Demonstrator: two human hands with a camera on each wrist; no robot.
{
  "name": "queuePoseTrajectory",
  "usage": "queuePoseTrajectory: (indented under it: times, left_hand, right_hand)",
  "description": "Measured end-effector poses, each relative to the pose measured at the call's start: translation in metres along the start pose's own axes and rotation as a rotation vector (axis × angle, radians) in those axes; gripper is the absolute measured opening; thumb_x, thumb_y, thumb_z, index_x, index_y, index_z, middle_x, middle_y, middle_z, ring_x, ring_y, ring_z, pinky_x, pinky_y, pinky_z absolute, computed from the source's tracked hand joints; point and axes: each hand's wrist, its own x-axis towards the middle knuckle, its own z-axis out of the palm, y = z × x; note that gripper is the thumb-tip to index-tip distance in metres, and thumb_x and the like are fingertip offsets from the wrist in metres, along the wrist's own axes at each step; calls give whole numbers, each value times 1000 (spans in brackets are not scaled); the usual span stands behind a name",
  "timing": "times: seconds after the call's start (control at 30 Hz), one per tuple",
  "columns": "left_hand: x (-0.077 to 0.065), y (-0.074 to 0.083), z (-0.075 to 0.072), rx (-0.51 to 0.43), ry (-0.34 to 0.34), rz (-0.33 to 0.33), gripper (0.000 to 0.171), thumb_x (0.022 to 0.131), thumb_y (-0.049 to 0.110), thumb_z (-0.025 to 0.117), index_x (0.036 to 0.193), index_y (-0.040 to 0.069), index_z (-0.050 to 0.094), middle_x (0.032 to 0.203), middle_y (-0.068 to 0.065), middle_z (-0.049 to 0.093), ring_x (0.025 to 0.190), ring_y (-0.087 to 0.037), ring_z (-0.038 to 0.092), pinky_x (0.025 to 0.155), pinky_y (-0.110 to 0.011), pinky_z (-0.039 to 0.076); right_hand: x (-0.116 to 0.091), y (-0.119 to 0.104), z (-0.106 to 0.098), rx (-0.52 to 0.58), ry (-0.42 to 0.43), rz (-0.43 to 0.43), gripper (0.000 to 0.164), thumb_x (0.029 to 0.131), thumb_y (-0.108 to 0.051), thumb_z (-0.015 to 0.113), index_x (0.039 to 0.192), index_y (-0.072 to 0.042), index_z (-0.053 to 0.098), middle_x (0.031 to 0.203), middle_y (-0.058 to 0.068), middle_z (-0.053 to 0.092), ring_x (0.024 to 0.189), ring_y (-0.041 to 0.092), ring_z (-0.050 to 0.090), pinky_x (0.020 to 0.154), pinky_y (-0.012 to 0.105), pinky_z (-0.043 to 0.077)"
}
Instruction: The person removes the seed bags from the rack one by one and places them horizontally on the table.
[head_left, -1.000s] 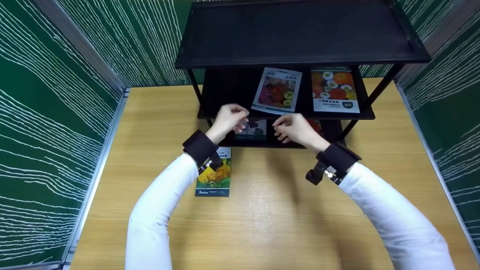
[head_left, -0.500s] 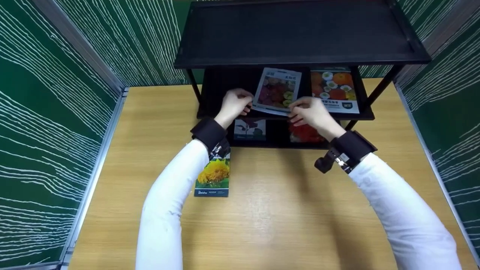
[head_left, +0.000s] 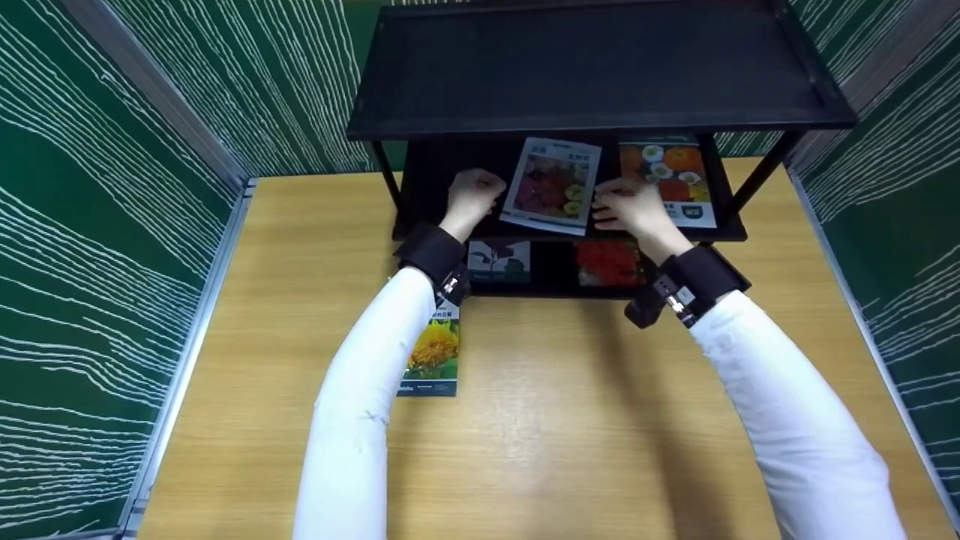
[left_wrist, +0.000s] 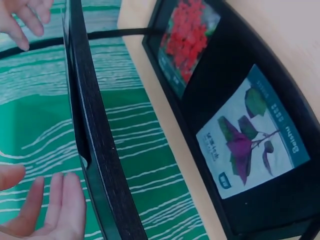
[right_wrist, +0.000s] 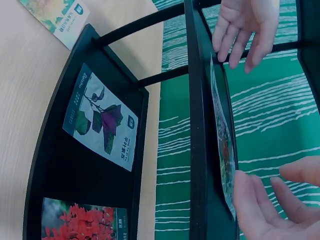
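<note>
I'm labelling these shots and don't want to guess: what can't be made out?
Mixed-flower packet: whether the right hand touches it is unclear, as the two overlap in the right wrist view.
Orange-flower packet: lower left corner hidden by the right hand, head view.
Yellow-flower packet: left part hidden by the left sleeve, head view; cut off by the top edge, right wrist view.
Red-flower packet: cut off by the bottom edge, right wrist view.
</note>
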Motion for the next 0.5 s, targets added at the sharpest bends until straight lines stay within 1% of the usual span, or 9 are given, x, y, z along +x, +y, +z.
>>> queuePoseTrajectory:
  times: [0.1,0.17,0.3,0.37,0.5]
  left_hand:
    - [0,-1,1,-10,4,-5,21,88,10,51,104,-1,59,94,-21,59,81,-26,56,64,-25,48]
    - [1,-1,3,-22,4,-23,22,88,11,51,105,0,58,95,-19,59,82,-25,56,65,-25,48]
    - [2,-1,5,-84,6,-71,28,88,11,52,112,-3,54,100,-17,57,85,-24,56,71,-27,51]
    - [3,-1,6,-125,6,-98,31,88,10,51,115,-4,52,104,-17,56,88,-25,56,74,-28,52]
    - [5,1,8,-185,1,-143,31,89,7,48,117,-5,50,113,-16,53,93,-26,56,76,-29,52]
  right_hand:
    - [6,1,0,15,10,23,38,92,-12,44,125,6,38,101,12,48,89,18,53,86,33,47]
    - [9,3,-1,22,13,43,41,92,-11,44,128,5,35,109,14,46,98,22,50,89,34,45]
    - [13,5,-2,70,1,75,47,92,-11,43,134,4,28,126,21,36,115,31,40,95,34,41]
    - [13,5,-2,112,-9,87,50,92,-10,42,136,4,24,133,24,29,120,34,35,97,35,39]
    - [14,3,-2,185,-12,117,54,92,-8,41,138,2,16,141,22,19,123,34,32,99,36,37]
